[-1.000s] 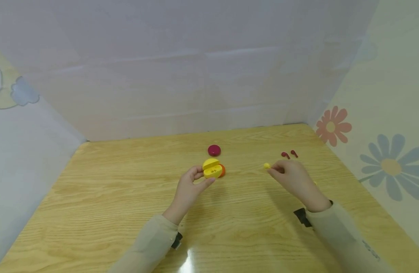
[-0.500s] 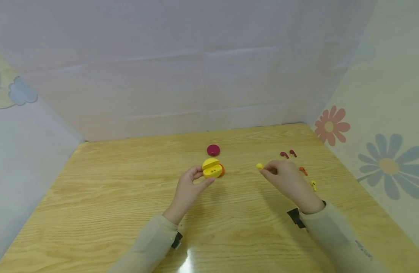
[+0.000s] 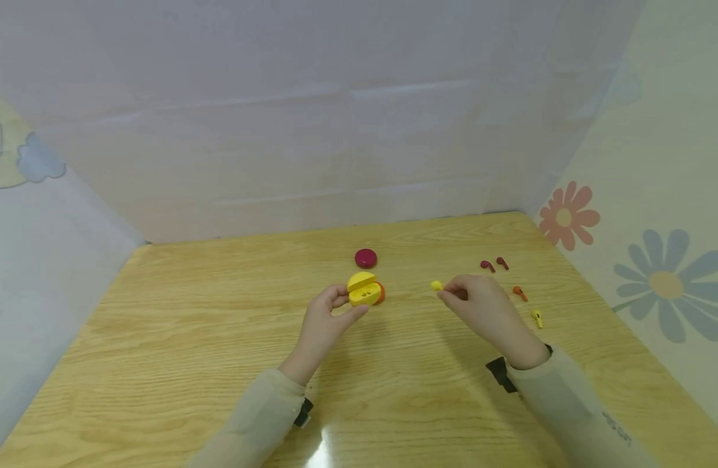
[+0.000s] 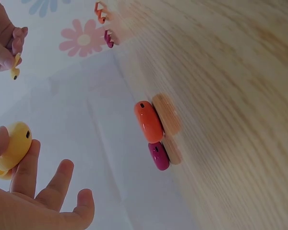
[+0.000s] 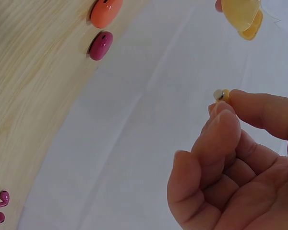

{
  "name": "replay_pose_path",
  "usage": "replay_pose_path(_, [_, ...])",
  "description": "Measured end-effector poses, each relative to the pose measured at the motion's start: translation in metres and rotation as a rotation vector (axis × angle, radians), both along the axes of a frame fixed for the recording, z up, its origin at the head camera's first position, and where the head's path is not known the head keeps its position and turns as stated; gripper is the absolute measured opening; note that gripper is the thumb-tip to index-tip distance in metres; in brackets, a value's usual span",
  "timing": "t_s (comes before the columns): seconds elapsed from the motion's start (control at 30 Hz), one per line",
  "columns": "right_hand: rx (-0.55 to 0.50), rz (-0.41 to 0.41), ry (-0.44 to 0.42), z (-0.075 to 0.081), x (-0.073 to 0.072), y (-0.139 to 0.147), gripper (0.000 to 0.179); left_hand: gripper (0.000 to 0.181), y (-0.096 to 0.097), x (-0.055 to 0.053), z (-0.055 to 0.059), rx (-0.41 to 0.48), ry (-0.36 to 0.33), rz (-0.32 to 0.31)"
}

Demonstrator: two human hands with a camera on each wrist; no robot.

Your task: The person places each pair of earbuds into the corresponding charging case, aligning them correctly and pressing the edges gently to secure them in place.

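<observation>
My left hand (image 3: 326, 325) grips a yellow earbud case (image 3: 365, 294) by its sides, held above the table with its lid raised. The small slots inside the case face me in the head view. To the right, my right hand (image 3: 482, 309) pinches a yellow earbud (image 3: 436, 285) between thumb and forefinger, apart from the case. In the right wrist view that earbud (image 5: 222, 94) is mostly covered by the fingertips. An orange earbud case (image 4: 149, 121) sits shut on the table, partly hidden behind the yellow one in the head view. Beyond it lies a magenta case (image 3: 366, 259), also shut.
On the right of the wooden table (image 3: 189, 312) lie two magenta earbuds (image 3: 488, 265), an orange earbud (image 3: 519, 293) and another yellow earbud (image 3: 537, 318). Fabric walls (image 3: 347, 130) stand at the back and both sides.
My right hand has moved left with the yellow earbud, nearer the case, uncovering the orange and yellow earbuds on the table. My left hand and its case have hardly moved.
</observation>
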State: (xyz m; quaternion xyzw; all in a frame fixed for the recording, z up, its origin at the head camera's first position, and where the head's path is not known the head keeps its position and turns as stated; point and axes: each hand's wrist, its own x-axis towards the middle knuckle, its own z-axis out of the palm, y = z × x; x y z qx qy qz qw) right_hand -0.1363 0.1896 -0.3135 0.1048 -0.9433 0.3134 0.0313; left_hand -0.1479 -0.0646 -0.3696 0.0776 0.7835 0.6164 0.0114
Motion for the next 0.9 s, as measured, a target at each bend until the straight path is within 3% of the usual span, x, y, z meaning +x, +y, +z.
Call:
replay_pose_path(0.47, [-0.068, 0.049, 0.032, 0.000, 0.002, -0.013, 0.012, 0.037, 0.004, -0.001, -0.005, 0.009, 0.031, -0.013])
replay_pose_path(0.9, [-0.092, 0.089, 0.096, -0.003, 0.002, -0.024, 0.009, 0.036, 0.007, 0.000, -0.005, 0.015, 0.019, -0.016])
